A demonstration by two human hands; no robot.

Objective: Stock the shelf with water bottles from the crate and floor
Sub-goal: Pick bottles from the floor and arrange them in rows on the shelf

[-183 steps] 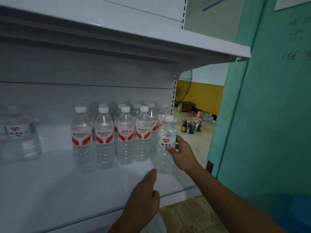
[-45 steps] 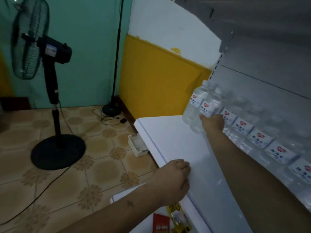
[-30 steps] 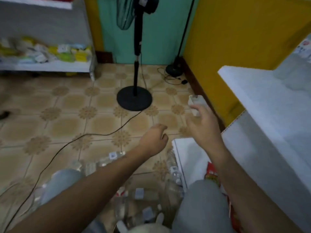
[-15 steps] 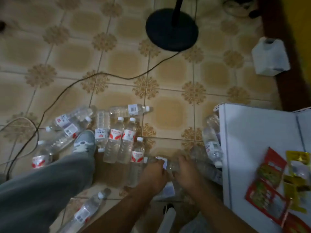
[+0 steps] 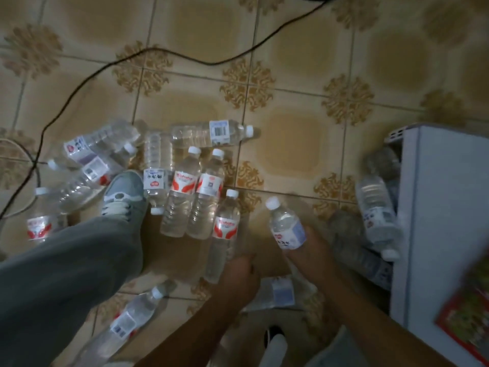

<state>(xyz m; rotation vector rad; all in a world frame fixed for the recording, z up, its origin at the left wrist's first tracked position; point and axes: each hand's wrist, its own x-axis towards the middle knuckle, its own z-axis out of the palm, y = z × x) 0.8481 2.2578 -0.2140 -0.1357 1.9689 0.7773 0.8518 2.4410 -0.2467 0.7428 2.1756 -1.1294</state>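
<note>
- Small water bottle (image 5: 286, 227) with white cap and pale label, held tilted above the tiled floor (image 5: 291, 144), cap pointing up-left; right hand (image 5: 309, 254) wrapped around its lower half, fingers curled and clamped on it
- Left hand (image 5: 238, 276) just beside, low over the floor, fingers curled inward; cannot tell whether clamped on anything; blurred bottle with bluish label (image 5: 277, 291) lying just beside it
- Red-labelled bottle (image 5: 223, 234) lying on the tiles just left of the hands, cap away from the person; two more red-labelled bottles (image 5: 193, 192) side by side above it, touching each other
- White-labelled bottle (image 5: 156, 168) to their left, cap toward the person; barcode-labelled bottle (image 5: 211, 133) lying crosswise beyond the group, cap to the right
- Further bottles (image 5: 87, 157) piled loosely at left, one (image 5: 124, 321) near the bottom edge
- Bottles (image 5: 375, 210) lying against the edge of the white shelf base (image 5: 436, 207) at right, partly blurred
- Grey trouser leg (image 5: 66, 274) and grey sneaker (image 5: 123, 192) planted among the left-hand bottles; black cable (image 5: 148, 53) snaking across the tiles; red packet (image 5: 468, 319) on the shelf base at lower right
</note>
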